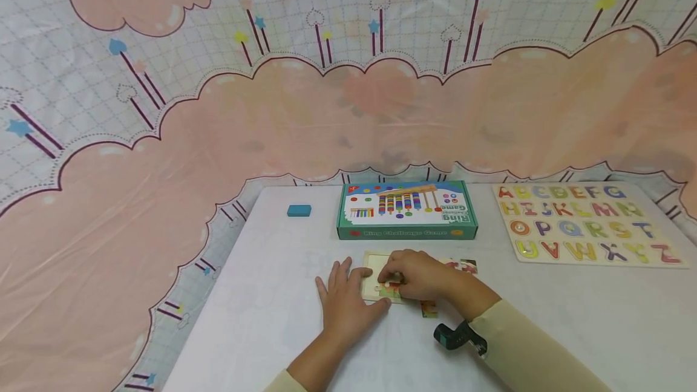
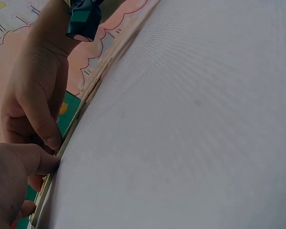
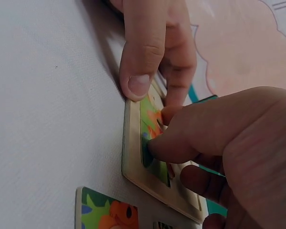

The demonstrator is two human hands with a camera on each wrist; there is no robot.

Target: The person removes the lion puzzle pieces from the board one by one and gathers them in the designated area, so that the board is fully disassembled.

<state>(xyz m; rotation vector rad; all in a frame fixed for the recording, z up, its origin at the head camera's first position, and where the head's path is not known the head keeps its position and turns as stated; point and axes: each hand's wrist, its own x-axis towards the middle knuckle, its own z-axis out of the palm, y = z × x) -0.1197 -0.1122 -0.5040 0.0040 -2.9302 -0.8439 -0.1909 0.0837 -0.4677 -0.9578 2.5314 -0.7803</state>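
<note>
A small wooden jigsaw puzzle board (image 1: 374,261) lies on the white table, with green and orange puzzle pieces in its near part. My left hand (image 1: 345,301) holds its near left corner between thumb and index finger, the other fingers spread on the table. Over the board, my right hand (image 1: 422,274) has thumb and fingertips on a green puzzle piece (image 3: 157,171) near the frame's corner, seen in the right wrist view. The fingers partly cover that piece. A loose puzzle piece (image 1: 429,310) lies just off the board's near side.
More loose pieces (image 1: 468,266) lie right of the board, partly behind the right forearm. Behind stands a green Ring Challenge Game box (image 1: 407,233). A blue block (image 1: 299,210) sits at back left and an alphabet board (image 1: 588,222) at back right. A patterned cloth (image 1: 327,120) hangs behind.
</note>
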